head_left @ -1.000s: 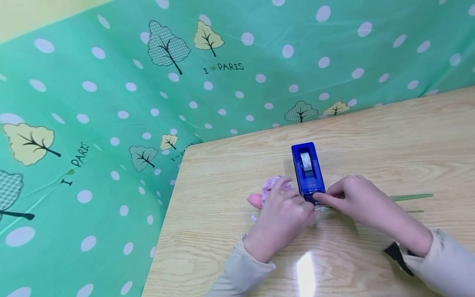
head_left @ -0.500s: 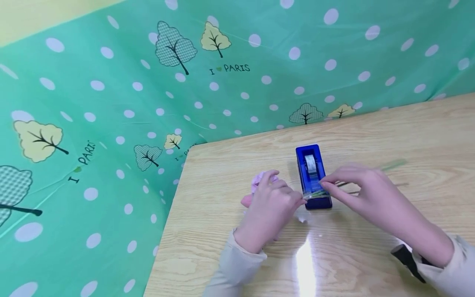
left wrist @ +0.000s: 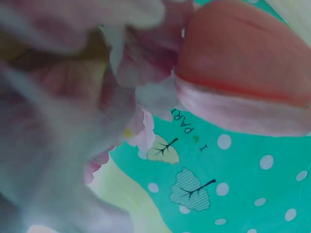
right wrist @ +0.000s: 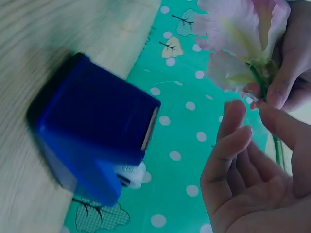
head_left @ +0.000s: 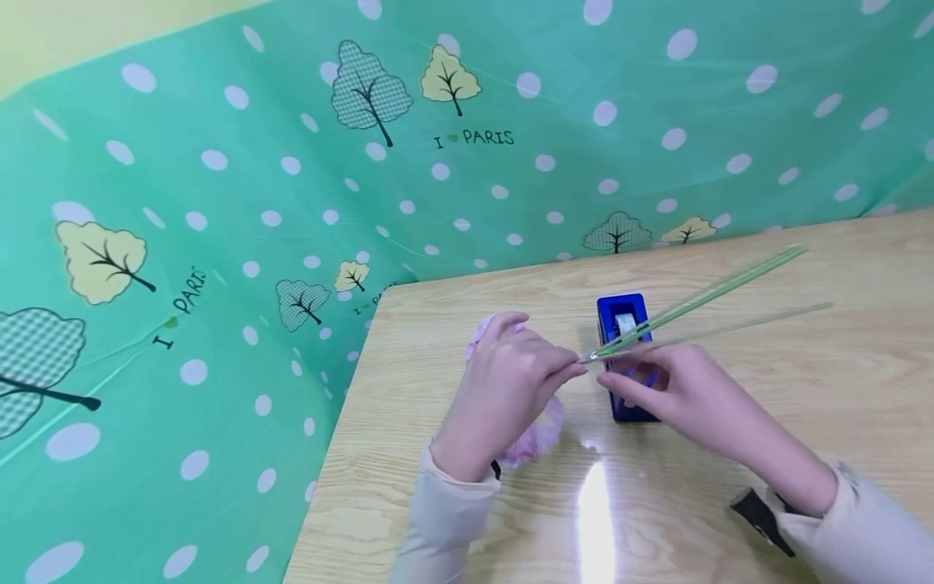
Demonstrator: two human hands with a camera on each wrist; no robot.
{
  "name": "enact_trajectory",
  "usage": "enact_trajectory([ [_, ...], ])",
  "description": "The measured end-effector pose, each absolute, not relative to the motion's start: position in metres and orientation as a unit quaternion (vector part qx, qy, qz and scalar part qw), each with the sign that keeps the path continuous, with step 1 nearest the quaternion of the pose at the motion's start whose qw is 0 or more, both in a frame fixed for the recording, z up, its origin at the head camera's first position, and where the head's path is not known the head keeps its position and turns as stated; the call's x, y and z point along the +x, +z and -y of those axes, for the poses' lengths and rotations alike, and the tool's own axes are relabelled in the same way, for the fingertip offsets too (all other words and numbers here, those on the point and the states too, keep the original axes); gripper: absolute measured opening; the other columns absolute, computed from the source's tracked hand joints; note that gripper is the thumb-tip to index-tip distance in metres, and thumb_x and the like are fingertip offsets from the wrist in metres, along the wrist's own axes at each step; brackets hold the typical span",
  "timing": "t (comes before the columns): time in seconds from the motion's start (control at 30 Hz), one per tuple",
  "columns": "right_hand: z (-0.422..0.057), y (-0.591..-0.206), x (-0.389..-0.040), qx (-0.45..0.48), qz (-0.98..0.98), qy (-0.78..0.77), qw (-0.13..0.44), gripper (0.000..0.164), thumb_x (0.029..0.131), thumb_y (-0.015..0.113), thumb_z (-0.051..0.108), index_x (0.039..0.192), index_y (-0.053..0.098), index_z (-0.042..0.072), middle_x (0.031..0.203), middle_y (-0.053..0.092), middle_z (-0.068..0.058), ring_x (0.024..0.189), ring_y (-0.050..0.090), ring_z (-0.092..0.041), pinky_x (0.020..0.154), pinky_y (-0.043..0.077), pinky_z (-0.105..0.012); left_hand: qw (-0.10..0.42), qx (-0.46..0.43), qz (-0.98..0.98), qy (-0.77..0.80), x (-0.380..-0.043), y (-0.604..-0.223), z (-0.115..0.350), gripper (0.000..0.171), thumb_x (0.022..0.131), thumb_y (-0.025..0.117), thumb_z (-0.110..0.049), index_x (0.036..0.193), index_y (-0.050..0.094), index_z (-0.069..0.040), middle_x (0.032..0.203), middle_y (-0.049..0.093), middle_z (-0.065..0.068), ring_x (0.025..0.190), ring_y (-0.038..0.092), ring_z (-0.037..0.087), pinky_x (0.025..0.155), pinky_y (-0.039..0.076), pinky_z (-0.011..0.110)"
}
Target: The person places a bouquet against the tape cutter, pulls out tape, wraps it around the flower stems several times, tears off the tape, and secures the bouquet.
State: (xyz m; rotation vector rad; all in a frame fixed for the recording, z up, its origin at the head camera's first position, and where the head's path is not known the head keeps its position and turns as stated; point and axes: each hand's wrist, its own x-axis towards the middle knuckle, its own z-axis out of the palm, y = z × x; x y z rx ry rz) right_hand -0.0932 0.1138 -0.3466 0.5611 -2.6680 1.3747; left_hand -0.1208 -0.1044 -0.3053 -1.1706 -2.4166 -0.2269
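In the head view my left hand [head_left: 514, 381] pinches a bunch of artificial flowers by the green stems [head_left: 700, 304], just below the heads. A shiny bit of clear tape [head_left: 589, 357] shows on the stems by its fingertips. Lilac-pink blossoms [head_left: 536, 434] hang below that hand; the right wrist view shows their ruffled petals [right wrist: 243, 34]. A smooth pink bud [left wrist: 243, 68] fills the upper right of the left wrist view. Under the stems my right hand [head_left: 679, 381] has thumb and fingers apart, holding nothing. The blue tape dispenser [head_left: 635, 410] stands behind it, partly covered.
The wood-grain table [head_left: 409, 389] carries the dispenser, whose cut edge [right wrist: 149, 128] faces the hands in the right wrist view. A green dotted cloth [head_left: 219, 203] hangs along the back and left. A black wrist strap [head_left: 762, 519] shows at the right sleeve.
The flowers have been lifted off the table, and their stems now slant up to the right across the dispenser. My right hand has let go of the tape and stems.
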Motion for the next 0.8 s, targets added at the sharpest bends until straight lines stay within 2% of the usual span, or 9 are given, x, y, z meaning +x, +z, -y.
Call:
enact_trajectory([
  [0.1,-0.11,-0.347,-0.1,0.18,0.851,0.491,0.043,0.02,0.094,0.07,0.019,0.112,0.074,0.012,0.107,0.073,-0.003,0.061,0.057,-0.006,0.052,0.047,-0.024,0.212,-0.432,0.871,-0.103,-0.12,-0.303,0.106,0.013,0.092,0.071,-0.029,0.091,0.079,-0.019,0.081,0.075,-0.01,0.075,0.068,0.005,0.108,0.042,0.038],
  [0.2,-0.106,-0.348,-0.104,0.2,0.824,0.53,0.039,0.032,0.093,0.069,0.014,0.125,0.068,0.014,0.107,0.072,-0.004,0.063,0.061,-0.009,0.05,0.046,-0.025,0.203,-0.437,0.868,-0.124,-0.12,-0.302,0.108,0.012,0.091,0.072,-0.028,0.091,0.079,-0.018,0.081,0.075,-0.01,0.072,0.067,0.004,0.109,0.041,0.038],
  [0.27,-0.104,-0.349,-0.105,0.207,0.814,0.542,0.034,0.029,0.094,0.068,0.013,0.122,0.07,0.015,0.11,0.071,-0.004,0.067,0.065,-0.011,0.053,0.049,-0.025,0.199,-0.439,0.866,-0.133,-0.12,-0.302,0.109,0.011,0.091,0.073,-0.027,0.091,0.079,-0.018,0.081,0.075,-0.009,0.072,0.066,0.004,0.109,0.041,0.038],
  [0.33,-0.103,-0.35,-0.104,0.198,0.815,0.543,0.031,0.028,0.094,0.068,0.014,0.122,0.071,0.015,0.094,0.072,-0.002,0.066,0.065,-0.011,0.053,0.049,-0.026,0.197,-0.44,0.865,-0.139,-0.12,-0.302,0.11,0.011,0.091,0.072,-0.026,0.092,0.079,-0.017,0.081,0.075,-0.009,0.072,0.066,0.004,0.109,0.041,0.038],
  [0.4,-0.103,-0.35,-0.103,0.18,0.824,0.537,0.028,0.019,0.095,0.068,0.018,0.113,0.075,0.015,0.091,0.071,0.0,0.066,0.064,-0.011,0.053,0.048,-0.025,0.199,-0.44,0.864,-0.141,-0.121,-0.302,0.111,0.012,0.091,0.072,-0.025,0.093,0.079,-0.016,0.082,0.075,-0.008,0.072,0.067,0.005,0.109,0.041,0.038],
  [0.5,-0.104,-0.35,-0.104,0.167,0.83,0.531,0.024,0.016,0.095,0.068,0.02,0.106,0.077,0.014,0.077,0.068,0.002,0.064,0.063,-0.012,0.048,0.044,-0.025,0.212,-0.436,0.863,-0.141,-0.123,-0.302,0.112,0.011,0.092,0.072,-0.024,0.093,0.079,-0.016,0.081,0.075,-0.009,0.072,0.066,0.005,0.108,0.042,0.038],
  [0.7,-0.101,-0.349,-0.109,0.184,0.809,0.557,0.01,0.015,0.096,0.065,0.017,0.105,0.077,0.011,0.076,0.068,0.004,0.061,0.062,-0.017,0.041,0.037,-0.027,0.251,-0.409,0.866,-0.142,-0.125,-0.305,0.112,0.012,0.093,0.07,-0.024,0.091,0.078,-0.016,0.078,0.074,-0.008,0.07,0.067,0.005,0.105,0.045,0.037],
  [0.8,-0.098,-0.348,-0.11,0.171,0.806,0.566,-0.01,0.017,0.097,0.065,0.019,0.104,0.076,0.01,0.076,0.069,0.004,0.061,0.062,-0.016,0.042,0.038,-0.027,0.27,-0.392,0.868,-0.142,-0.125,-0.308,0.111,0.011,0.093,0.071,-0.024,0.089,0.078,-0.017,0.077,0.074,-0.008,0.069,0.067,0.005,0.102,0.045,0.037],
])
